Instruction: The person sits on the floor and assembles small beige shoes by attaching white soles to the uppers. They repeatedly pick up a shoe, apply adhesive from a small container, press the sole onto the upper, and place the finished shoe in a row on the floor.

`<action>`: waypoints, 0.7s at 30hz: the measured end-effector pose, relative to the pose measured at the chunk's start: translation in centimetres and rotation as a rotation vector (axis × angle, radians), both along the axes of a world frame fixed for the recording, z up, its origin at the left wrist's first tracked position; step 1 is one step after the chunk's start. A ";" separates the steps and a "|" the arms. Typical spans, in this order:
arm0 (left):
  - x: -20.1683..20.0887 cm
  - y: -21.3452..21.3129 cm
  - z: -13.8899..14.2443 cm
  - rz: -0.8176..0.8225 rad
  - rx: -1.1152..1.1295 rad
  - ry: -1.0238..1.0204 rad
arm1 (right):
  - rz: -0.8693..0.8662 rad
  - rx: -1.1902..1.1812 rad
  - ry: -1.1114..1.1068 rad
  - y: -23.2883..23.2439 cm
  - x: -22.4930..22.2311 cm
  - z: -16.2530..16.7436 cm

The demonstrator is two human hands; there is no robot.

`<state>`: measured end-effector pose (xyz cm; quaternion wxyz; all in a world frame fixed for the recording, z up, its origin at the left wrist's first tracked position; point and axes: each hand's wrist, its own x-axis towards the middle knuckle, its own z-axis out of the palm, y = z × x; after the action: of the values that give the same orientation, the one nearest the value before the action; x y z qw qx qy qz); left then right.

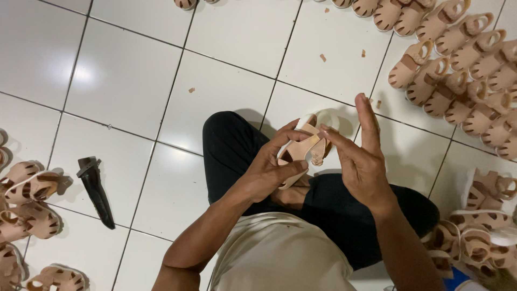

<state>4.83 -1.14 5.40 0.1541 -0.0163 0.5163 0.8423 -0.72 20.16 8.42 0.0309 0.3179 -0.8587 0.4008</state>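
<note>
We see a person sitting on the white tiled floor (124, 81), legs in dark trousers folded, one small beige sandal (308, 144) raised over the lap between both hands. The left hand (272, 164) cradles it from below and the side, thumb and fingers wrapped on the sole edge, so its grip is closed on the sandal, likely to keep it steady at working height. The right hand (362, 159) comes in from the right, wrist bent, index finger straight up, other fingertips pinching near the strap and buckle; whether that grip truly clamps the strap we cannot tell, fingers overlap there. Rows of finished sandals (458, 59) lie top right, more pairs (29, 205) at left, within reach. A dark tool (96, 188) lies on the floor, apart from both hands.
</note>
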 end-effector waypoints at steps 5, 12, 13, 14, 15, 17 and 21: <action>-0.1 0.1 0.5 0.010 0.055 -0.046 | -0.126 0.129 0.196 -0.2 0.0 0.6; -0.1 0.5 1.7 0.110 0.024 -0.029 | -0.184 -0.195 -0.157 -2.1 2.1 1.4; -0.3 0.7 1.7 0.127 -0.030 -0.007 | -0.196 -0.190 -0.180 -2.3 2.1 1.3; -0.5 0.8 1.6 0.148 -0.084 0.016 | -0.181 -0.234 -0.178 -2.4 2.1 1.1; -0.6 0.9 1.5 0.148 -0.063 -0.005 | -0.160 -0.279 -0.178 -2.5 2.1 0.9; -0.9 1.2 1.3 0.142 -0.019 -0.042 | -0.146 -0.341 -0.178 -2.3 2.0 0.6; -1.1 1.4 1.2 0.110 -0.012 -0.032 | -0.156 -0.283 -0.138 -1.2 1.6 0.5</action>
<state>3.78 0.25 6.61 0.1159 -0.0591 0.5172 0.8459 0.85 18.97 8.91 0.0472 0.2145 -0.8158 0.5350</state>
